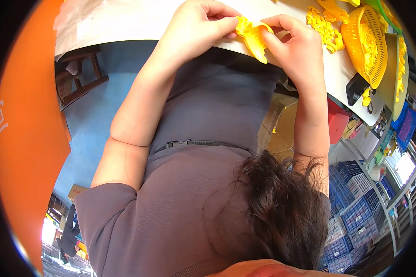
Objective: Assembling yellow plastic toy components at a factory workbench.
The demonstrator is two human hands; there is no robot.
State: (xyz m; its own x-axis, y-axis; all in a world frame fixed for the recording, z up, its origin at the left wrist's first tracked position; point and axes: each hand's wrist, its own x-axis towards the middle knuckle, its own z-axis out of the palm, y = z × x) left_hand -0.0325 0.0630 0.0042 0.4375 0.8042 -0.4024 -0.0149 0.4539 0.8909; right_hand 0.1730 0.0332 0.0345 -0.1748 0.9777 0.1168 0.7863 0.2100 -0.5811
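Both hands are over the near edge of a white table (pixel 120 23), fingers pinched on one yellow, thin, curved piece (pixel 253 38) that looks moulded, with a ragged upper edge. My left hand (pixel 196 27) grips its upper left corner between thumb and fingertips. On the opposite side, my right hand (pixel 296 45) holds the upper right edge with thumb and bent forefinger. The piece's pointed lower end hangs past the table edge. To the right of my right hand lies a heap of small yellow pieces (pixel 326 28).
Right of the heap, a yellow slotted basket (pixel 380 69) holds more yellow bits. Near it lies a black phone (pixel 355 87). Below the table are a cardboard box (pixel 284 122) and a red container (pixel 338 121). A dark wooden stool (pixel 97 69) stands left; blue crates (pixel 358 207) are stacked right.
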